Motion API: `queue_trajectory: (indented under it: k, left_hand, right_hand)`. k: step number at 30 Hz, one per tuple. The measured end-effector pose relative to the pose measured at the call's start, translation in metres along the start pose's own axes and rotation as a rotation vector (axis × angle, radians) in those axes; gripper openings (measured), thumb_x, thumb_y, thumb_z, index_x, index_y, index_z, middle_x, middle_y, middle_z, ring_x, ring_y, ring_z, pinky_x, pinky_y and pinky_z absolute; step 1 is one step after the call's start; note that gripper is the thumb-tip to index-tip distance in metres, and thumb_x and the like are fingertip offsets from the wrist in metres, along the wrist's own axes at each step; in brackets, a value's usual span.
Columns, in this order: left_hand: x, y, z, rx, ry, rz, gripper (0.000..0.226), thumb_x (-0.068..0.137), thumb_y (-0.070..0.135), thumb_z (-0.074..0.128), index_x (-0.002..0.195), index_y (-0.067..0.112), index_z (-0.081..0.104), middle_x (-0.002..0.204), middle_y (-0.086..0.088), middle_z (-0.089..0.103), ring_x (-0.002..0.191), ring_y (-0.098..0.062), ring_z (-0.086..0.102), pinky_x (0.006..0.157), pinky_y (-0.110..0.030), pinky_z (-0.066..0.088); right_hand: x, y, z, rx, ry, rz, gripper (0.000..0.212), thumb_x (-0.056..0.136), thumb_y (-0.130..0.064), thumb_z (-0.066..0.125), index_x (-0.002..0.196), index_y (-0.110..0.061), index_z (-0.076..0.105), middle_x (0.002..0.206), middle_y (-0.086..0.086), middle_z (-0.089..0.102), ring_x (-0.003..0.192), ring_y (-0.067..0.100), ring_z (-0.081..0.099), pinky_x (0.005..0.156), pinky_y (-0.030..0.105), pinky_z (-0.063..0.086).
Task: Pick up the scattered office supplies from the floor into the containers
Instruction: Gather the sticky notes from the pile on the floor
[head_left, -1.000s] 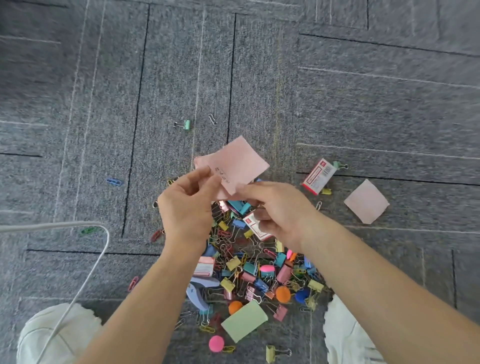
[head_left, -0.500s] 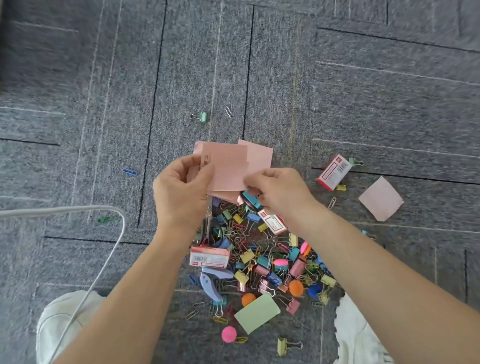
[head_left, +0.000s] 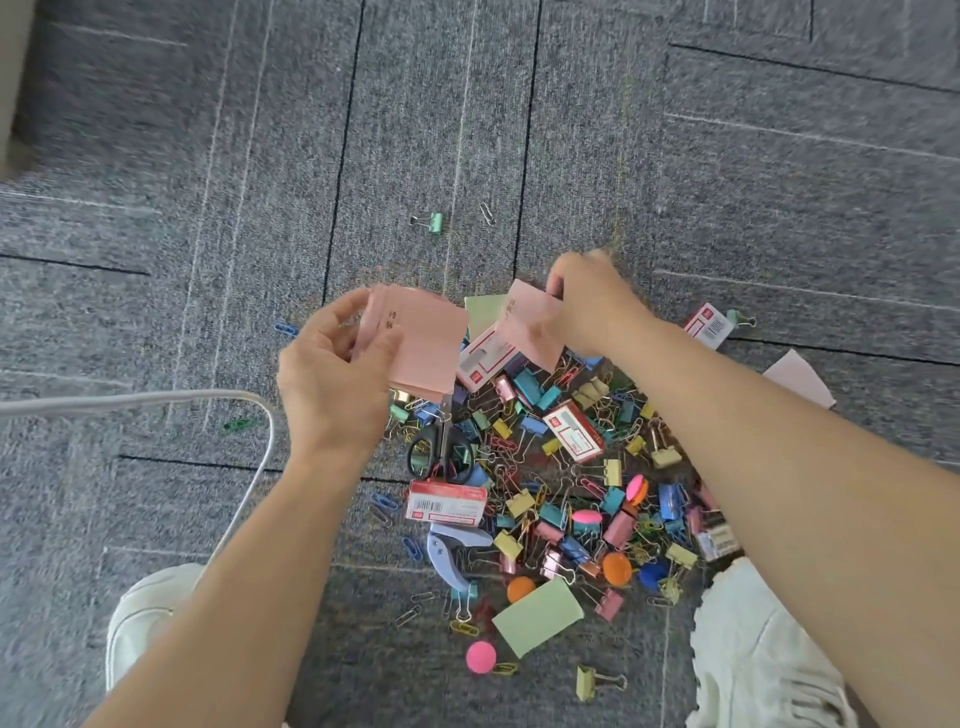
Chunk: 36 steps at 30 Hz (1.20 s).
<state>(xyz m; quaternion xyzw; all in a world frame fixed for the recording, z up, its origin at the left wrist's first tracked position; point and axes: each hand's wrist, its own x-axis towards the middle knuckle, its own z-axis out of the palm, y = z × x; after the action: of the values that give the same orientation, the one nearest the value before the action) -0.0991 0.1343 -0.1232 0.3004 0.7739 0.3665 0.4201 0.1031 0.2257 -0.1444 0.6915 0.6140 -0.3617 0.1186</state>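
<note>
presently, both hands are raised above the grey carpet (head_left: 156, 156). the left hand (head_left: 332, 384) grips a small stack of pink notes (head_left: 431, 343), thumb on the near face and fingers curled round the left edge. the right hand (head_left: 592, 306) is motion-blurred; it appears to pinch the top edge of a separate pink note (head_left: 530, 327), held apart from the stack, to its right.

on the floor beneath lies a dense pile of coloured binder clips (head_left: 561, 499) mixed with paper clips. black-handled scissors (head_left: 441, 454) lie at its left edge. a red-and-white staple box (head_left: 574, 431) sits within the pile, and a second staple box (head_left: 447, 501) lies just below the scissors. a green note pad (head_left: 537, 616) lies at the near edge. a lone green clip (head_left: 434, 222) lies well apart, farther out. a white cable (head_left: 156, 400) crosses the left side.
</note>
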Motion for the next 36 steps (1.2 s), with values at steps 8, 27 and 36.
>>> queue_trajectory:
  k: [8,27,36]
  left_hand:
    - [-0.003,0.0,0.012,-0.033,0.007,-0.051,0.048,0.087,0.011,0.073,0.132,0.015,0.057,0.091,0.013,0.069,0.088,-0.002,0.068,0.077,-0.023,0.058]
    - [-0.078,0.054,0.124,-0.279,-0.865,-0.357,0.04,0.096,0.031,0.055,0.122,0.001,0.057,0.103,-0.016,0.066,0.092,-0.028,0.063,0.082,-0.049,0.056]
    - [-0.094,0.039,0.154,0.266,-0.886,-0.021,0.015,0.101,0.026,0.053,0.099,0.023,0.067,0.09,-0.005,0.073,0.076,-0.023,0.067,0.077,-0.048,0.057]
  right_hand:
    - [-0.014,0.029,-0.001,0.267,0.166,-0.104,0.011,0.089,-0.009,0.065,0.089,-0.019,0.062,0.082,-0.008,0.059,0.075,0.012,0.055,0.062,0.022,0.038]
    - [-0.103,0.123,-0.065,0.32,0.096,-0.258,0.015,0.088,-0.024,0.074,0.086,-0.032,0.062,0.08,-0.015,0.066,0.068,0.008,0.062,0.065,0.029,0.047]
    - [-0.103,0.196,-0.054,0.423,0.169,-0.032,0.019,0.086,-0.031,0.075,0.099,-0.031,0.062,0.095,-0.014,0.069,0.081,0.005,0.065,0.071,0.023,0.049]
